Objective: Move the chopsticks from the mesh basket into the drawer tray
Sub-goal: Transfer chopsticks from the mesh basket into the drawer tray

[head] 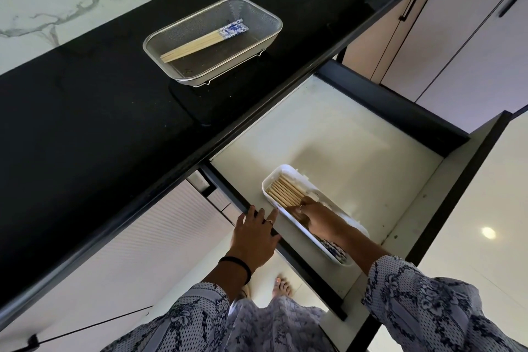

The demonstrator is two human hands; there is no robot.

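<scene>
Right hand (317, 218) reaches into the tray (271, 180), fingers curled on the chopsticks there (285, 191), likely settling them flat. Left hand (254, 233) lies relaxed on the drawer's (357, 151) left edge, steadying it. More chopsticks (200, 42) remain in the basket (251, 8) on the counter (85, 123).

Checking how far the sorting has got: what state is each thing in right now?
Drawer: pulled open.
Mesh basket: on the black counter, a bundle of chopsticks still lying in it.
Drawer tray: in the drawer, holding a row of chopsticks.
Right hand: in the tray, fingers on the chopsticks there.
Left hand: fingers straight, resting on the drawer's side edge.
Cabinet doors: closed.
</scene>
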